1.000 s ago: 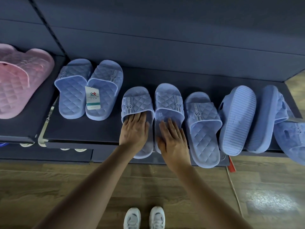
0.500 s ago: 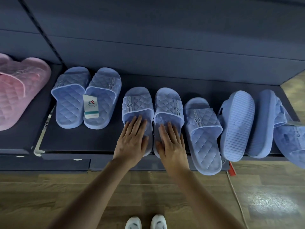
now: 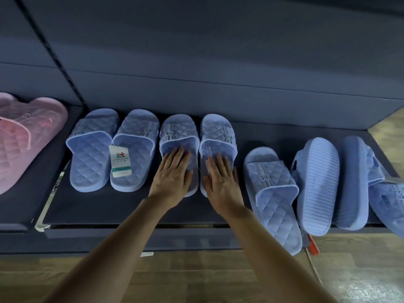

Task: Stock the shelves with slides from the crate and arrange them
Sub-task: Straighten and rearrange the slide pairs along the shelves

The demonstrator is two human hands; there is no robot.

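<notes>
Where the dark shelf runs across the view, blue slides are laid on it in a row, toes toward the back wall. At the left end a first pair is set side by side and touching, and a white tag is laid over the place where the two meet. Just beside it a second pair is set straight, with its inner edges touching. Apart from that pair, to the right, a single slide is placed at a slant, and its heel is hung over the shelf's front edge. Against it a sole-up slide is leaned, followed by a side-on slide. A last slide is cut off by the right edge of the view. On the left shelf, pink slides are kept.

Both bare arms are stretched forward. The left hand is laid flat, palm down, on the footbed of the second pair's left slide, with the fingers straight and brought up to the strap's mouth. The right hand is laid likewise on the pair's right slide. Nothing is gripped by either hand, and the fingers are only pressed on the footbeds.

Eight blue slides are counted, four of them paired. Two pink toes, one tag and two hands are made out.
</notes>
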